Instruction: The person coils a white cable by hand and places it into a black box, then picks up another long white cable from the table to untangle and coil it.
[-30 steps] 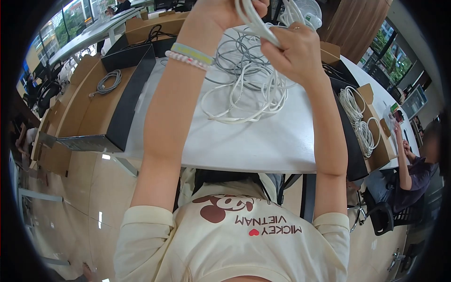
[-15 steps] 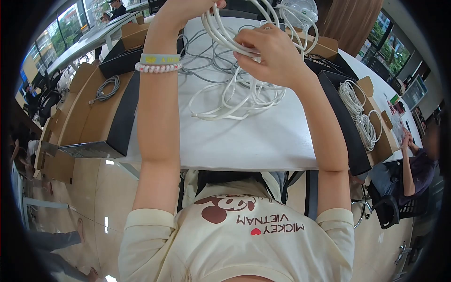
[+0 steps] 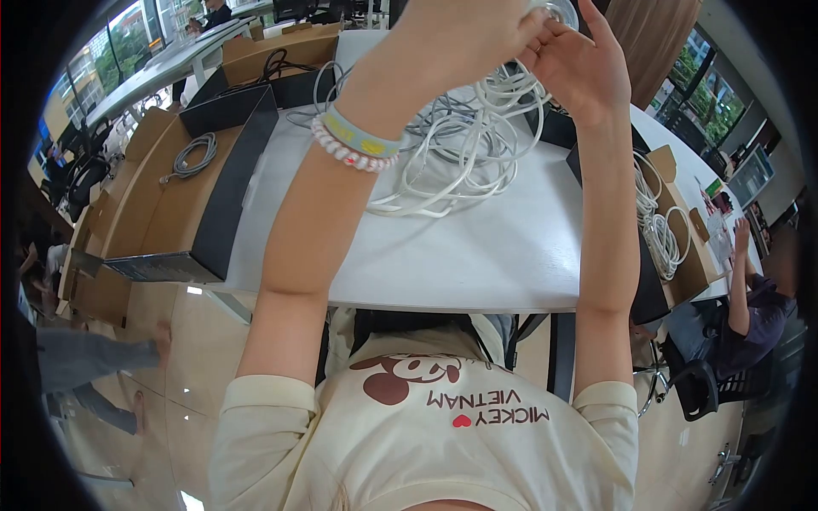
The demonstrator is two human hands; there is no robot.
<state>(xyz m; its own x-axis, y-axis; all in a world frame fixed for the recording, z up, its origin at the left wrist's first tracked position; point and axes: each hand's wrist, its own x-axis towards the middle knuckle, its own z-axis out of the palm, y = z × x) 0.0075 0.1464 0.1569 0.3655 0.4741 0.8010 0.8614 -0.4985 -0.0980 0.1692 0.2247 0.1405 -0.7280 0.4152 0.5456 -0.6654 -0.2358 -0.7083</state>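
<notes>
My left hand, with a grey band and a beaded bracelet on its wrist, reaches across at the top edge, over the cables. Its fingers are mostly hidden or cut off, so its grip does not show. Close beside it, my right hand is raised with the palm showing, the thumb apart and a ring on one finger. I see nothing held in that palm. Just below the hands lies a loose tangle of white cable, heaped on the white table. Grey cable shows behind and under it.
An open black box at left holds a coiled grey cable. Another box behind it contains dark cables. White coiled cables lie in a box at right. A seated person is beyond it; another person's legs show at left.
The white loops that both hands held up are now down on the heap. My left hand has swung right across the table; my right hand has moved right and turned palm toward me.
</notes>
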